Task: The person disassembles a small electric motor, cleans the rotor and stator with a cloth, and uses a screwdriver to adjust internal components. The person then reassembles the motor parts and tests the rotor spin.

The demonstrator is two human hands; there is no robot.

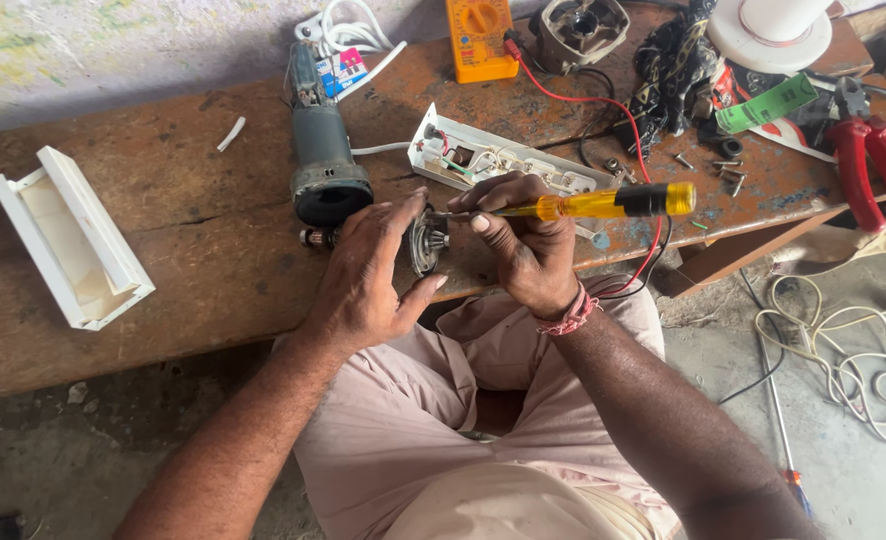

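Observation:
My left hand (368, 270) rests over a motor armature with a metal fan disc (425, 240) near the front edge of the worn wooden bench (193, 230); the fingers steady it. My right hand (528, 240) grips a yellow-handled screwdriver (613, 203), whose tip points left at the armature's top. Just behind my left hand lies the dark green grinder motor housing (325, 160), its open end facing me.
An opened white power strip (493, 162) lies behind my hands, its white cover (68, 235) at far left. An orange multimeter (480, 38), a grey gear housing (578, 30), loose screws (728, 172) and red-handled pliers (873, 165) sit at the back and right. Cables lie on the floor.

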